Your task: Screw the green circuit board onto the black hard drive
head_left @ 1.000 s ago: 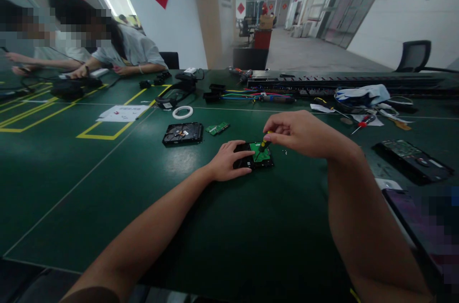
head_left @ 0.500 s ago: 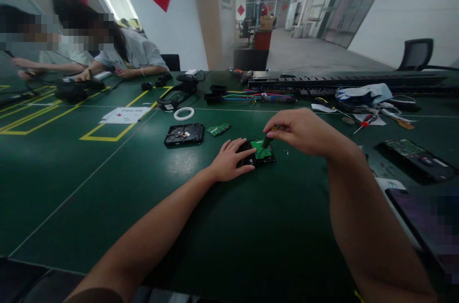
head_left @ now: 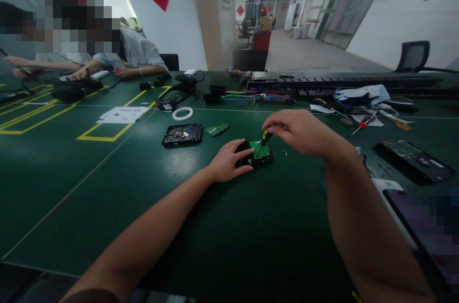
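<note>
A black hard drive (head_left: 264, 158) with a green circuit board on top lies on the dark green table (head_left: 150, 188). My left hand (head_left: 228, 160) rests flat on the drive's left part, fingers spread over it. My right hand (head_left: 300, 132) pinches the top of a small screwdriver (head_left: 264, 139) with a yellow and black handle. The screwdriver stands nearly upright with its tip on the circuit board. A few tiny screws (head_left: 285, 152) lie just right of the drive.
A second hard drive (head_left: 182, 134), a loose green board (head_left: 217, 128) and a tape ring (head_left: 182, 113) lie to the left. Cables, tools and another opened drive (head_left: 412, 159) are at the right and back. Two people sit at the far left. A phone (head_left: 419, 217) lies near my right arm.
My right hand has shifted slightly on the screwdriver's handle, fingers turning it. My left hand stays on the drive. The head view has swayed a little.
</note>
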Motion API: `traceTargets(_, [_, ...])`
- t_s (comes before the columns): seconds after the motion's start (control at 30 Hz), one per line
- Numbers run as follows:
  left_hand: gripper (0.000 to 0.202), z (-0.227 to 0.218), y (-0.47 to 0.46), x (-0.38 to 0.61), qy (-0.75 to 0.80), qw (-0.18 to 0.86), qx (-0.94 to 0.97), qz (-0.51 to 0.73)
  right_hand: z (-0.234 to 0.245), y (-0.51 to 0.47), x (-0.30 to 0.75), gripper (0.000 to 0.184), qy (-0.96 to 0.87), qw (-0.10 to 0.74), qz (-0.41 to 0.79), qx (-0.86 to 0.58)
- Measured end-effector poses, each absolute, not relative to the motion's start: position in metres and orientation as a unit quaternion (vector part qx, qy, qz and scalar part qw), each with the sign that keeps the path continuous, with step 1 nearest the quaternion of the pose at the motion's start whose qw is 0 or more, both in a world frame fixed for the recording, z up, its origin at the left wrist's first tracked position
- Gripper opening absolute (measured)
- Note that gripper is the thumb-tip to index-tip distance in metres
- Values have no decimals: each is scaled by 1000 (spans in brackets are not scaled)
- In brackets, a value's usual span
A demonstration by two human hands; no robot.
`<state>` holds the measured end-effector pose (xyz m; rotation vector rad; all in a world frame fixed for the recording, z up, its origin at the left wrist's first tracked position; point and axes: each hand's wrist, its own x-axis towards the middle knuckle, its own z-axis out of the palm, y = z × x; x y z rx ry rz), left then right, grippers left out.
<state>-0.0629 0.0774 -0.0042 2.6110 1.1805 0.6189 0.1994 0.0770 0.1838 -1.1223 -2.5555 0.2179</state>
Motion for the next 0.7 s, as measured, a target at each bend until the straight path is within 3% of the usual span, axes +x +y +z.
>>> traceTargets(0.7, [68,0,71,-55,461,60,863,198,178,84,203,20,-893,178,68,-409])
